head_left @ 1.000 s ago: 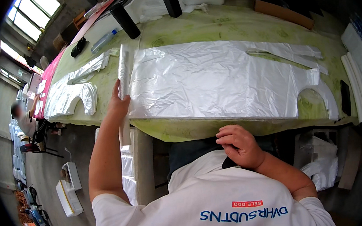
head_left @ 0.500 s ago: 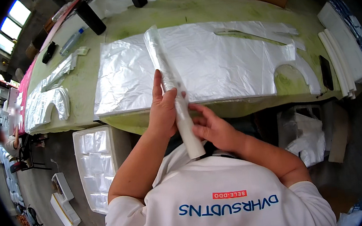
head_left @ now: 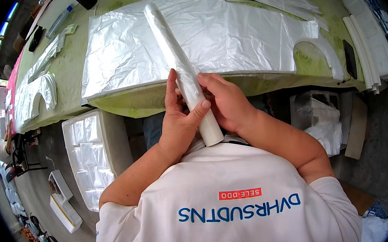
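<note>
A long roll of translucent white plastic film is held aslant in front of my chest, its far end over the table and its near end by my shirt. My left hand grips it from the left, with the thumb across its top and the index finger along its side. From the right, my right hand closes around it, the fingertips partly hidden behind the roll. Beyond it, flat layers of crinkled plastic sheet lie on the green-covered table, with a curved cut-out at their right end.
A smaller folded plastic piece and a bottle lie at the left. A phone and white tubes lie at the right. Below the table stand a white crate of wrapped packs and a box with plastic.
The loose film around the roll now lies closer against it. My left thumb has come across the roll, and my right hand has moved up along it. The whole view has shifted.
</note>
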Demonstrator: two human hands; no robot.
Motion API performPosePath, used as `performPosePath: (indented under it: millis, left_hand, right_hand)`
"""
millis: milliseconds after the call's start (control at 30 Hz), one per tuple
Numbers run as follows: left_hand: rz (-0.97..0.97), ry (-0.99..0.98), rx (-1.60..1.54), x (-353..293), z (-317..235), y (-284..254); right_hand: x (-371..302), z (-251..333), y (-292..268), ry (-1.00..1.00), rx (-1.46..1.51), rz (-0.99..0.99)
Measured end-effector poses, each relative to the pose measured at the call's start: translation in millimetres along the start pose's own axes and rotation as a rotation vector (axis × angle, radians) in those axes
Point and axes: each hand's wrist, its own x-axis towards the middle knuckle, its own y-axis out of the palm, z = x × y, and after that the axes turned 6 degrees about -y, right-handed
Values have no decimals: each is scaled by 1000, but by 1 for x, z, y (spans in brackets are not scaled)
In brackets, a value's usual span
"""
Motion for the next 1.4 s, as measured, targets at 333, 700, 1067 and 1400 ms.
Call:
performPosePath:
  millis: [333, 700, 1067, 1400]
  left_hand:
    - [50, 64, -67, 0, 11, -2]
    - [-134, 424, 970, 89, -53, -41]
    - [-107, 548, 971, 153, -48, -33]
    - [-149, -134, 766, 211, -129, -71]
  right_hand:
    - [-8, 0, 6, 1, 14, 13]
    - [-27, 34, -31, -192, -617, -77]
    - [-21, 23, -45, -131, -295, -83]
    - [-41, 47, -78, -258, -812, -37]
